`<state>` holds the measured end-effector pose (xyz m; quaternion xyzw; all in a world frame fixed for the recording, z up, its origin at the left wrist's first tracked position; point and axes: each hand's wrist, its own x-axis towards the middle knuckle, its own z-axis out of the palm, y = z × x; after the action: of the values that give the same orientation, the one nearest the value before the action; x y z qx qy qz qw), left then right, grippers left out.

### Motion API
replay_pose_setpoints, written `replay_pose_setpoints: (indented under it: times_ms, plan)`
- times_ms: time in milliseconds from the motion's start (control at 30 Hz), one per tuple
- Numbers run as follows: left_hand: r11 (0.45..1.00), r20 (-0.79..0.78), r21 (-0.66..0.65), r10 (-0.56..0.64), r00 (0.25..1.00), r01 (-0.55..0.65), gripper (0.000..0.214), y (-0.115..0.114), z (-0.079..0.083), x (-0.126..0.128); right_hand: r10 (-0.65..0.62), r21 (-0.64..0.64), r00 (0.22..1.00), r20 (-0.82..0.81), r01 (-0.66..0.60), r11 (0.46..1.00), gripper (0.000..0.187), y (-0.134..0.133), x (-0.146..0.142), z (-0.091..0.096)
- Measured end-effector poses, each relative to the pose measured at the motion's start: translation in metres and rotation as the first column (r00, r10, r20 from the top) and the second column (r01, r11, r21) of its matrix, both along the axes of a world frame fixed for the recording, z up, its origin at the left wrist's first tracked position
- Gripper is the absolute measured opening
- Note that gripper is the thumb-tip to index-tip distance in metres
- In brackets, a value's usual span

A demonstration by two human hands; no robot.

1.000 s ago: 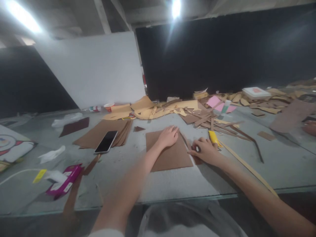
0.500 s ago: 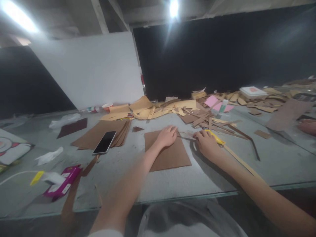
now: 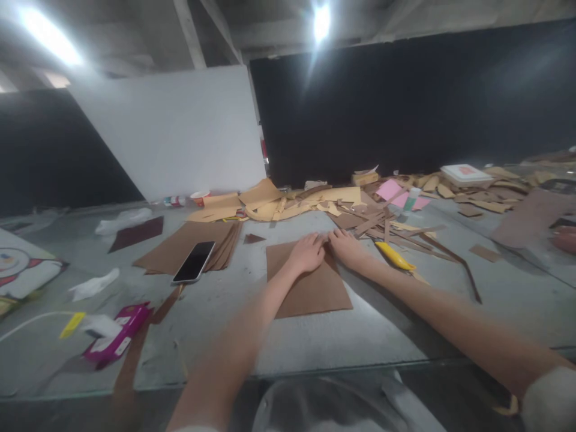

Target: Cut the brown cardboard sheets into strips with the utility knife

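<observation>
Step in hand: both hands pressed at the far edge of the flat brown cardboard sheet (image 3: 308, 279) on the grey table (image 3: 450, 312). The left hand (image 3: 307, 253) lay flat on it; the right hand (image 3: 345, 246) rested, fingers loosely spread, at its far right corner, holding nothing. The yellow utility knife (image 3: 395, 255) lay just right of that hand. The next move probably called for a firm hold on the sheet.
</observation>
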<state>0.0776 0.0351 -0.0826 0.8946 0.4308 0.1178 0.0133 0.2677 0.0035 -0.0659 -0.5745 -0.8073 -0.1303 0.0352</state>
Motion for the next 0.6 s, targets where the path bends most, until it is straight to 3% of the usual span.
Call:
replay_pose_setpoints:
  times_ms: [167, 600]
  plan:
    - [1.0, 0.002, -0.02, -0.004, 1.0, 0.004, 0.061, 0.001, -0.001, 0.0, 0.086, -0.074, 0.991, -0.103, -0.094, 0.993, 0.026, 0.016, 0.004, 0.002]
    - [1.0, 0.05, -0.01, -0.011, 0.999, 0.012, 0.061, 0.001, -0.005, -0.003, -0.078, -0.076, 0.942, -0.325, 0.056, 0.995, 0.026, 0.084, 0.025, 0.035]
